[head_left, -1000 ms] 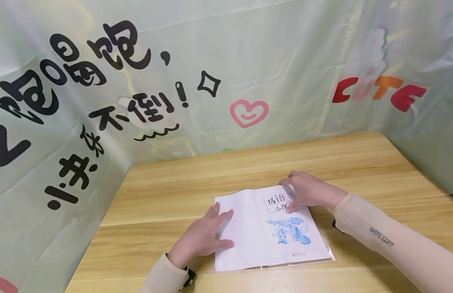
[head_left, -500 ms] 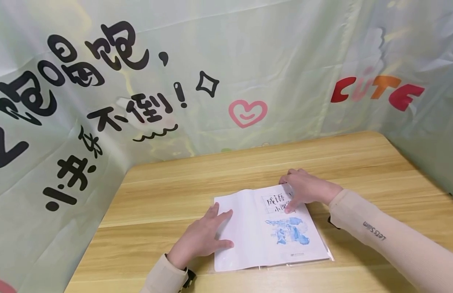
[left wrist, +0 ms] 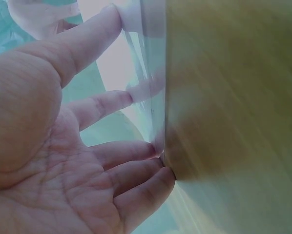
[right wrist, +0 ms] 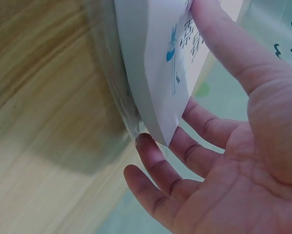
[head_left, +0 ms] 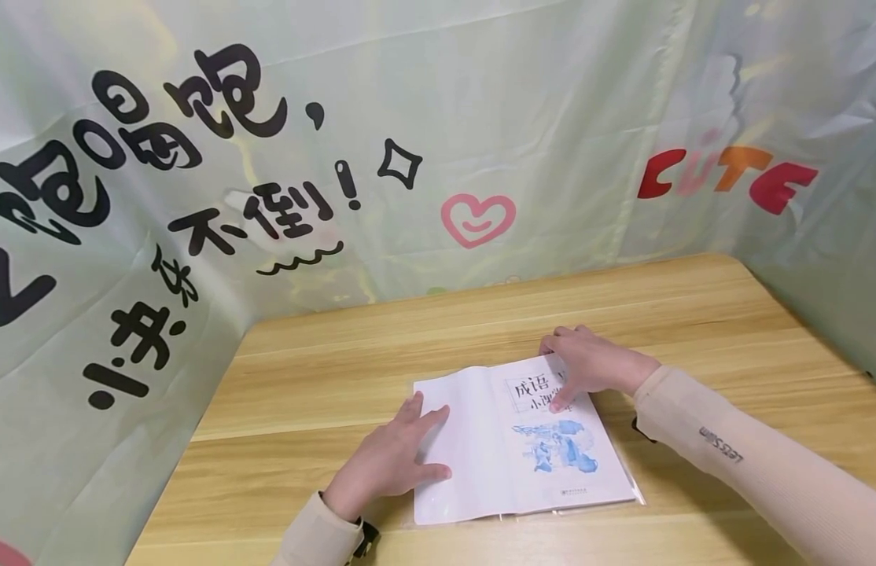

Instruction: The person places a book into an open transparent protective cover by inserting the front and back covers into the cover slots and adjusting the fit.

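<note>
An open book point(head_left: 466, 472) lies on the wooden table, its left page blank and its right page bearing black Chinese characters and a blue picture point(head_left: 561, 446). A clear plastic cover point(right wrist: 107, 63) sticks out past the page edges. My left hand point(head_left: 384, 460) rests spread at the left edge, thumb and forefinger touching the blank page. In the left wrist view the other fingertips point(left wrist: 153, 187) reach the table beside the cover. My right hand point(head_left: 601, 365) grips the top right corner, thumb on the title page and fingers bent around the edge, partly hidden behind the pages.
The wooden table point(head_left: 325, 377) extends around the book, with rounded far corners. Pale green cloth point(head_left: 565, 141) printed with characters, a pink heart point(head_left: 478, 221) and the word CUTE hangs behind it and at both sides.
My right hand and forearm have shifted slightly to the left. The left hand keeps its place at the left page, and the book lies almost as before.
</note>
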The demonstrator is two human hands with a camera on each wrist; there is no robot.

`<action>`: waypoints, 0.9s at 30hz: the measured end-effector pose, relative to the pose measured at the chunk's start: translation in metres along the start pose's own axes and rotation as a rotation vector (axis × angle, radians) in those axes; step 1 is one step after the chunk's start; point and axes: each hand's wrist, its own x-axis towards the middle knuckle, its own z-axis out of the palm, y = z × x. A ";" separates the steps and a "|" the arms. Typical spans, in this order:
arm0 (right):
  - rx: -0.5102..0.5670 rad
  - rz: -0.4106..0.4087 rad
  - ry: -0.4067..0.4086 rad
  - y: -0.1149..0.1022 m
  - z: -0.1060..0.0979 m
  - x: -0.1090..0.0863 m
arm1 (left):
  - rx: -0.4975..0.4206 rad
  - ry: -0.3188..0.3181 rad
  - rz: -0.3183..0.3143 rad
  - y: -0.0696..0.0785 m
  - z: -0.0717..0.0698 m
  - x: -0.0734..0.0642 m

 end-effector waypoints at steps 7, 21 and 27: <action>-0.007 0.007 -0.006 0.000 0.000 0.002 | -0.002 -0.007 -0.004 0.000 0.001 0.000; -0.075 -0.022 0.047 -0.004 -0.003 -0.002 | 0.001 -0.002 -0.002 0.000 0.001 0.001; -0.067 -0.029 0.077 -0.003 -0.002 -0.005 | 0.008 -0.006 -0.001 0.000 0.001 0.001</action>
